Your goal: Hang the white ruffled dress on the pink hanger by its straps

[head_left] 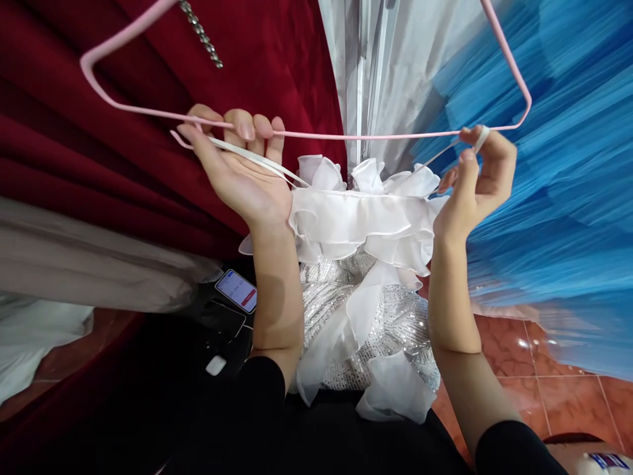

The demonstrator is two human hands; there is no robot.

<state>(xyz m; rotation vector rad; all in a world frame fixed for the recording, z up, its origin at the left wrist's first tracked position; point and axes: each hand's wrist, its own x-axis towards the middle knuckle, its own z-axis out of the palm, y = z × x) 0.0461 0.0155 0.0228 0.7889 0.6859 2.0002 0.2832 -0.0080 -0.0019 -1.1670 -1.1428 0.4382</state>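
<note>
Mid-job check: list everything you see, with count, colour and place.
Thin pink clothes hanger: 1, pink, across top
Ruffled, sequinned garment: 1, white and silver, centre
Thin fabric straps: at least 2, white, between garment and hands
Beaded strand: 1, silvery, upper left
Draped fabrics, counts unclear: deep red, left; pale white, top centre; sheer blue, right; greyish, left edge
Crumpled fabric: 1, white, lower left
Lit phone: 1, pale screen, left of garment
Small rounded object: 1, white, below phone
Tiled floor: 1, reddish, lower right
Labelled item: 1, pale, bottom-right corner
Short sleeves: 2, black, bottom
Left hand: 1, bare, on hanger
Right hand: 1, bare, pinching strap
</note>
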